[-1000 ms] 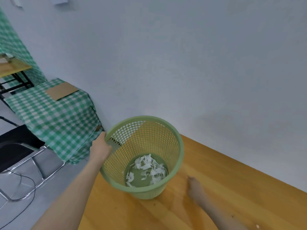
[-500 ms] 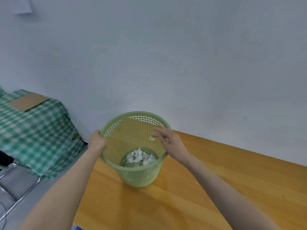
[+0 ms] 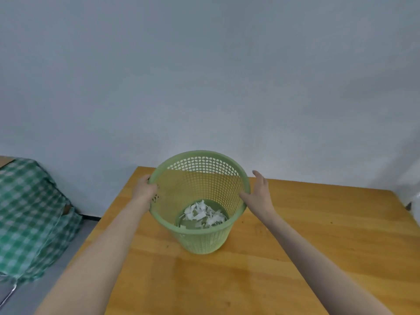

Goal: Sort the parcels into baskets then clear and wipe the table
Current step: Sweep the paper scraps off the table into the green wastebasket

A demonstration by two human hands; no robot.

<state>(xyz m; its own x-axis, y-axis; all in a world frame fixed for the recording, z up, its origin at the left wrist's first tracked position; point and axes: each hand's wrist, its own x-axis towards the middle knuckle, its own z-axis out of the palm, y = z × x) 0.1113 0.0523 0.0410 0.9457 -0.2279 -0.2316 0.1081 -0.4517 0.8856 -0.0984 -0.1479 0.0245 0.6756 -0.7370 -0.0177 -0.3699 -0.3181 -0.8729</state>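
A light green plastic mesh basket (image 3: 200, 237) stands upright on the wooden table (image 3: 318, 235), near the table's far left part. White paper scraps (image 3: 203, 214) lie on its bottom. My left hand (image 3: 144, 189) grips the basket's left rim, fingers curled over the edge. On the opposite side, my right hand (image 3: 259, 194) lies against the outside of the right rim with fingers straight and the thumb at the rim.
A grey wall rises right behind the table. To the left, beyond the table's edge, a green-checked cloth (image 3: 29, 219) covers a lower piece of furniture. A white object (image 3: 412, 201) shows at the far right edge. Grey floor lies at lower left.
The basket has moved from the table's left corner further onto the table. My right hand went from the tabletop to inside the rim, then to the outer right rim. The view swung right.
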